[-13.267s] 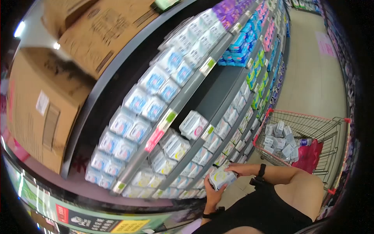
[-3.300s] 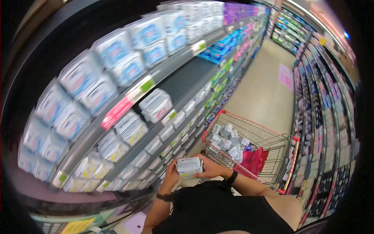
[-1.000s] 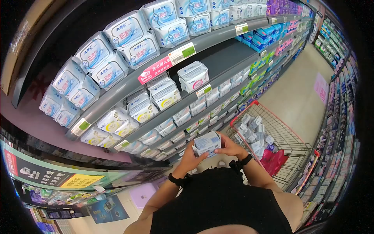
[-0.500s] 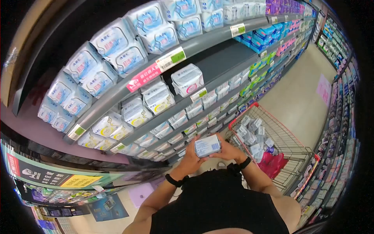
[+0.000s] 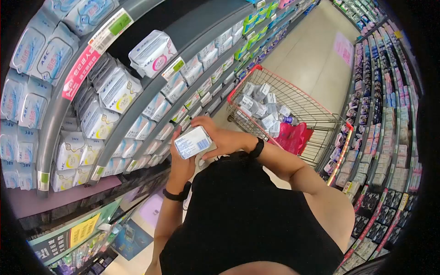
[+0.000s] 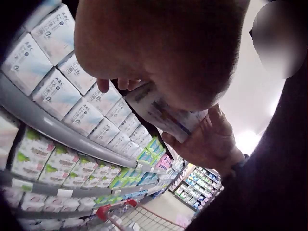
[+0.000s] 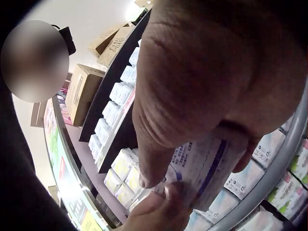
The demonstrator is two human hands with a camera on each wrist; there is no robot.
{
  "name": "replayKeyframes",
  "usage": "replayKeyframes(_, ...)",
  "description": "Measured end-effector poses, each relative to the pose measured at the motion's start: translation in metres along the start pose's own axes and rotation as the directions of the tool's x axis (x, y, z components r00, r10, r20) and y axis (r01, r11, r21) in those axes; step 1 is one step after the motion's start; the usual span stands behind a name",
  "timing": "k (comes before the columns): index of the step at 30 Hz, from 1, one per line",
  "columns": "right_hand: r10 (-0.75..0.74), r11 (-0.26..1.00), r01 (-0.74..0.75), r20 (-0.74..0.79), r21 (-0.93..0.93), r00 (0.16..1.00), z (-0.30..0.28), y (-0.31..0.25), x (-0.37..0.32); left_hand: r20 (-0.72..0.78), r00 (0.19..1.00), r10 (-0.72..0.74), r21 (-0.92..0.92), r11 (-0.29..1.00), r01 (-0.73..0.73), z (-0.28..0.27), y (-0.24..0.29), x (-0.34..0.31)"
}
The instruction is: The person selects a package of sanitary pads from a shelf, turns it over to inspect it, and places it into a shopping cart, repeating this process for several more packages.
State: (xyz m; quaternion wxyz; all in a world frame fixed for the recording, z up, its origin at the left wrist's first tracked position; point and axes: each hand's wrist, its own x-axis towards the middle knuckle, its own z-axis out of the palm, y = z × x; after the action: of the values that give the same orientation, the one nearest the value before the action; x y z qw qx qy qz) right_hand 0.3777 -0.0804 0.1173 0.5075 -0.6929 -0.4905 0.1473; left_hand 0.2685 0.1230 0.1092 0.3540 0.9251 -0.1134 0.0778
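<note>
Both hands hold one pack of sanitary pads [image 5: 192,142] in front of the chest, its printed face with a blue block of print turned up. My left hand [image 5: 182,166] grips its left end. At the other end my right hand [image 5: 222,137] curls its fingers over the far edge, with the thumb at the near side. In the left wrist view, the back of the left hand [image 6: 154,48] covers much of the pack [image 6: 166,113]. The right wrist view shows the right hand [image 7: 202,72] over the pack [image 7: 207,166], with the left thumb near it.
Shelves on the left bear rows of similar packs [image 5: 120,91], and a single pink-marked pack [image 5: 153,52] stands apart. A shopping cart [image 5: 300,103] with several grey-white packs [image 5: 261,107] and a red bag [image 5: 293,137] stands ahead right. More shelves [image 5: 389,128] line the right.
Earlier, the pack showed its yellow-marked side; it has since been turned to the printed face. In the last half second the head view has swung, shifting hands and cart leftward in it.
</note>
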Motion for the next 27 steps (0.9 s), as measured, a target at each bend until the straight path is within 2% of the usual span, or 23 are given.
replayKeyframes(1,0.02,1.0,-0.02,0.016,-0.009,1.0,0.001,0.0,-0.001,0.011,1.0,0.02,0.032,0.999,-0.02,0.001,-0.004,-0.001)
replayKeyframes(2,0.041,0.999,-0.04,0.033,-0.018,0.999,0.003,0.0,-0.001,-0.01,1.0,-0.015,-0.018,1.0,0.015,0.001,-0.006,-0.001)
replayKeyframes(5,0.07,0.996,-0.074,0.071,0.056,0.995,0.007,0.004,-0.003,0.016,0.997,0.077,0.059,0.995,-0.078,0.0,-0.015,-0.001)
replayKeyframes(6,0.075,0.99,-0.083,0.07,0.111,0.995,0.011,0.005,-0.003,-0.026,0.996,0.089,0.126,0.988,-0.086,0.0,-0.014,0.001)
replayKeyframes(7,0.08,0.982,-0.09,0.069,0.164,0.994,0.014,0.006,-0.004,-0.063,0.998,0.004,-0.029,1.0,-0.006,0.0,-0.011,0.002)
replayKeyframes(9,0.091,0.966,-0.106,0.074,0.234,0.993,0.017,0.006,-0.004,-0.097,0.979,-0.18,-0.34,0.93,0.138,0.001,-0.003,0.003)
replayKeyframes(10,0.097,0.961,-0.114,0.08,0.252,0.992,0.018,0.002,-0.003,-0.127,0.981,-0.146,-0.27,0.957,0.107,0.0,-0.003,0.005)
replayKeyframes(11,0.102,0.955,-0.122,0.086,0.27,0.991,0.019,0.001,-0.003,-0.129,0.979,-0.159,-0.301,0.947,0.114,-0.003,-0.002,0.006)
replayKeyframes(13,0.054,0.987,-0.063,0.065,0.147,0.996,0.023,0.006,-0.006,-0.13,0.974,-0.185,-0.361,0.924,0.127,-0.006,-0.001,0.008)
replayKeyframes(15,0.031,0.997,-0.035,0.061,0.065,0.998,0.024,0.008,-0.007,-0.173,0.973,-0.154,-0.33,0.94,0.091,-0.006,-0.005,0.008)
replayKeyframes(18,0.06,0.996,-0.062,0.042,0.062,0.997,0.022,0.006,-0.005,-0.197,0.965,-0.172,-0.345,0.934,0.096,-0.004,-0.004,0.007)
replayKeyframes(21,0.143,0.976,-0.139,-0.012,0.167,0.99,0.009,0.002,0.0,-0.084,0.996,0.005,-0.035,0.999,-0.008,-0.002,-0.015,0.008)
replayKeyframes(24,0.23,0.932,-0.213,-0.024,0.292,0.973,0.0,0.007,-0.002,0.017,0.991,0.131,0.16,0.978,-0.132,0.006,-0.009,0.003)
replayKeyframes(27,0.263,0.902,-0.243,-0.008,0.358,0.965,-0.013,0.007,-0.008,-0.009,1.0,-0.03,-0.163,0.986,0.029,0.008,0.002,0.001)
